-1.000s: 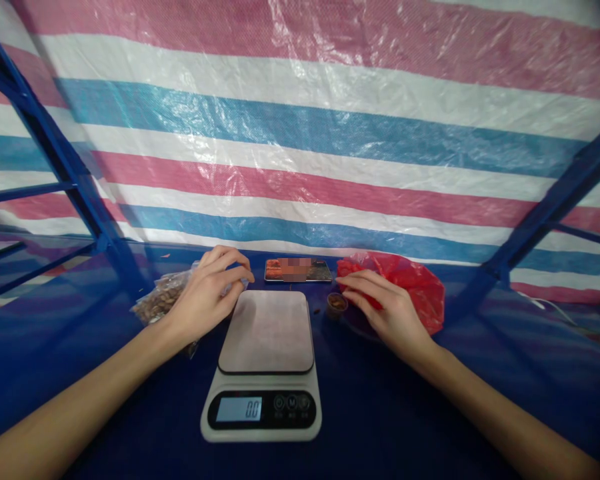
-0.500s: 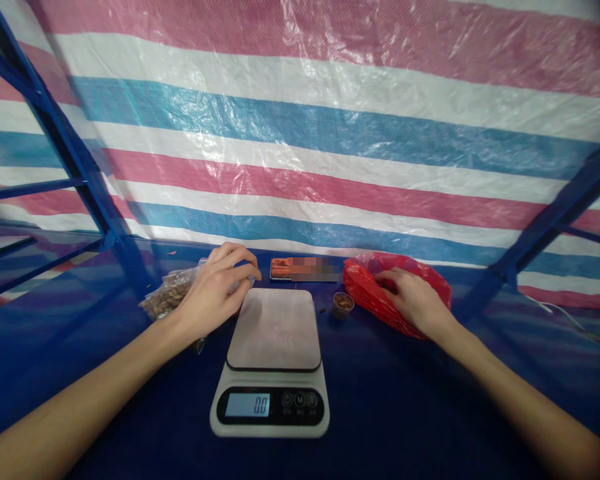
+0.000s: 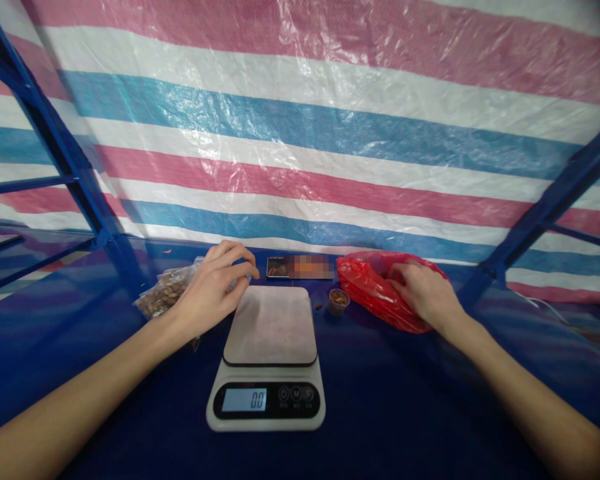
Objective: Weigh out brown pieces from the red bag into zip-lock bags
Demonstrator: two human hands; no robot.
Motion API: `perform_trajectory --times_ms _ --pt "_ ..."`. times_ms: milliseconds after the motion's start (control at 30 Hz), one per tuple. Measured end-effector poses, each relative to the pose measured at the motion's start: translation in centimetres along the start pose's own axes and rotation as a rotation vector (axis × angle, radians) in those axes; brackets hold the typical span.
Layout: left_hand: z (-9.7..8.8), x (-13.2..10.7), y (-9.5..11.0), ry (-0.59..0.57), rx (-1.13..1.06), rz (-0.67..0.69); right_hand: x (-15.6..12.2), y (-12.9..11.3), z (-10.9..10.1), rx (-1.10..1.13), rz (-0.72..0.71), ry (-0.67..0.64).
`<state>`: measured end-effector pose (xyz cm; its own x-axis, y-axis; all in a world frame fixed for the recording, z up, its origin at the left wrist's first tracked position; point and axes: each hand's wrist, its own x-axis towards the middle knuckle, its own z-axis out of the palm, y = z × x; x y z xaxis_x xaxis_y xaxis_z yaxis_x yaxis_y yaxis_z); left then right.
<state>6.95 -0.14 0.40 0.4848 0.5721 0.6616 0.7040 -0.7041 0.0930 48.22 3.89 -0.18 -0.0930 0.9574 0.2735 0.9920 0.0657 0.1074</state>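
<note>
My left hand [image 3: 220,283] is beside the scale's rear left corner, its fingers bent and closed around a clear plastic bag that shows only as glimpses of thin film. Bags of brown pieces [image 3: 164,293] lie behind that wrist, partly covered by it. The white kitchen scale [image 3: 271,327] has a bare plate, and its display reads 0.0. At the mouth of a red plastic bag [image 3: 367,293] my right hand [image 3: 423,290] has its fingers curled inward; the fingertips are hidden in the bag. A small clear cup [image 3: 339,303] of brown pieces stands left of the red bag.
A phone [image 3: 279,267] lies behind the scale, partly blurred out. One small brown piece [image 3: 319,307] is on the blue table surface [image 3: 390,400] near the cup. Blue metal frame bars [image 3: 63,143] rise at both sides, with a striped plastic sheet [image 3: 300,160] behind.
My right hand has drawn slightly back to the right at the red bag, and its fingers are more curled. My left hand keeps its pose. The whole view has shifted slightly.
</note>
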Motion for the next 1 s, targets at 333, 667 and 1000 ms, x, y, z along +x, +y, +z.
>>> perform_trajectory --times_ms 333,667,1000 --pt "-0.1 0.0 0.2 -0.01 0.006 -0.01 -1.3 -0.9 -2.8 -0.069 0.089 -0.189" --pt "0.0 0.1 0.2 -0.006 0.009 0.023 -1.2 -1.3 -0.8 0.061 -0.139 -0.115" --pt "-0.1 0.1 0.2 -0.01 0.003 0.005 0.0 -0.8 0.2 0.163 -0.228 -0.008"
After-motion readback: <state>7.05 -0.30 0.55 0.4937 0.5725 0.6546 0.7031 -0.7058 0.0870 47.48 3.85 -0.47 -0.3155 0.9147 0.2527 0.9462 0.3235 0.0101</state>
